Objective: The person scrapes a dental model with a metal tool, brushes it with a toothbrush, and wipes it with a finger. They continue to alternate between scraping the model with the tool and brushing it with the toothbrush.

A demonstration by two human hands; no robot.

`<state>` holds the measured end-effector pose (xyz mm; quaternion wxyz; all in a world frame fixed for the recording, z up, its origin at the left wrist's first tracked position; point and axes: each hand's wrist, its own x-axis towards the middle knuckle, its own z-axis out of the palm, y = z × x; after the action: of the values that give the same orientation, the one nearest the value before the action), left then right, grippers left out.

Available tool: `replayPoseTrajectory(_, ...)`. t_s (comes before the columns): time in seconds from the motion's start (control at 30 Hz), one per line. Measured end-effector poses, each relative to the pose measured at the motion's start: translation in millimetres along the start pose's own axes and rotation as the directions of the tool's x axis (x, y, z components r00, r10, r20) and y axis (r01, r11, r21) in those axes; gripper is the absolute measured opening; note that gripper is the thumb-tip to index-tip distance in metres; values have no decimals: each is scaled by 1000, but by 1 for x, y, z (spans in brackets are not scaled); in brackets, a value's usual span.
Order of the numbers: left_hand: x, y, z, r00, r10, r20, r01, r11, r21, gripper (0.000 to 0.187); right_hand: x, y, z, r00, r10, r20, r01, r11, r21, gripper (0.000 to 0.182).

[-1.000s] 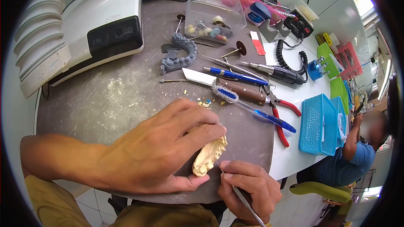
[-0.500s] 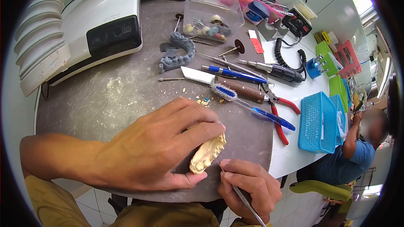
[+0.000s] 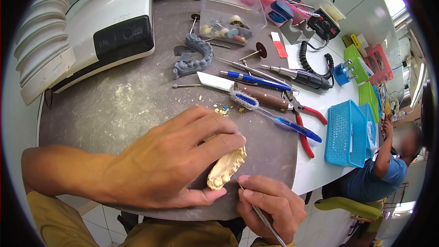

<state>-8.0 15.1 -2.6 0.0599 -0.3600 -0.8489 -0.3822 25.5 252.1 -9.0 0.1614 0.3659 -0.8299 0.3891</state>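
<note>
Two bare hands, at the near edge of a grey-brown mat (image 3: 109,130). Right hand (image 3: 273,203): fingers closed, pinching a slim metal tool (image 3: 262,218) at the mat's near right corner. Left hand (image 3: 167,155): fingers bent over a cream dental cast (image 3: 226,168), thumb at its near end, gripping it. The cast sits toward the near right corner; whether it touches the mat cannot be told. Tool tip just beside the cast, a narrow gap between.

Beyond the fingers: crumbs (image 3: 222,110), then one toothbrush (image 3: 244,99), its handle crossing the mat's right edge. One pair of red-handled pliers (image 3: 306,141), handles past that edge on the white counter (image 3: 313,174). One brown-handled knife (image 3: 265,97); one blue pen (image 3: 254,80).

Left of the hands' tools, a broad dusty stretch of mat runs to the left edge.

Farther: one grey dental model (image 3: 196,67), mid-mat; one clear box (image 3: 219,11), at the far edge; one blue basket (image 3: 338,132), on the counter beyond the right edge.
</note>
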Motion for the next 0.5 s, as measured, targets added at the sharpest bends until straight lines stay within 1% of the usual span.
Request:
replayPoseTrajectory(0.33, 0, 0, 1, 1000, -3, 0, 3, 1000, -1, 75, 1, 2, 2, 1000, -14, -6, 14, 1000, 13, 27)
replayPoseTrajectory(0.5, 1, 0, 1, 1000, -1, -3, 1, 1000, 4, 75, 2, 0, 3, 1000, -14, -15, 13, 1000, -28, 25)
